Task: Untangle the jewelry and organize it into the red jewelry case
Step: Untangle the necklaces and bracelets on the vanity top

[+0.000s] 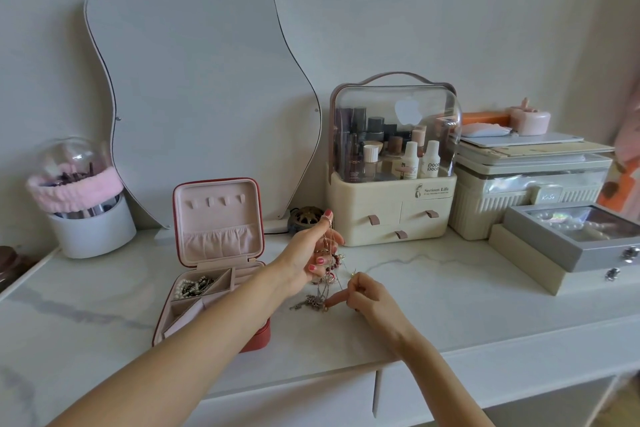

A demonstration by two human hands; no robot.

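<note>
White marble-look stone with faint grey veins makes up the table (433, 315), which stands against a pale wall; drawer fronts show below its near edge. A wavy-edged mirror (194, 87) leans against the wall at the back. At the back left corner a white tub (91, 229) with a clear dome and a pink fluffy band holds brushes.

Just left of the table's middle lies the red jewelry case (214, 263), open, its pink-lined lid upright. One of its back compartments holds pearls and dark beads; the near part is crossed by the left forearm.

The left hand (308, 260) is raised just right of the case, fingers curled round the tangled jewelry (329, 274), a knot of thin chains, rings and red beads that hangs down from it to the tabletop, where some pieces rest. The right hand (367, 295) is low beside the knot, thumb and fingers pinching a fine chain of it, with one finger stretched out toward the pieces on the surface.

Behind the hands, near the back edge, stands a cream cosmetics organizer (391, 184) with a clear domed cover, a handle and small drawers; bottles fill it. To its right a ribbed cream box (530, 191) carries flat things and a pink pot. At the right edge a grey glass-topped box (575, 239) sits on a cream base.
</note>
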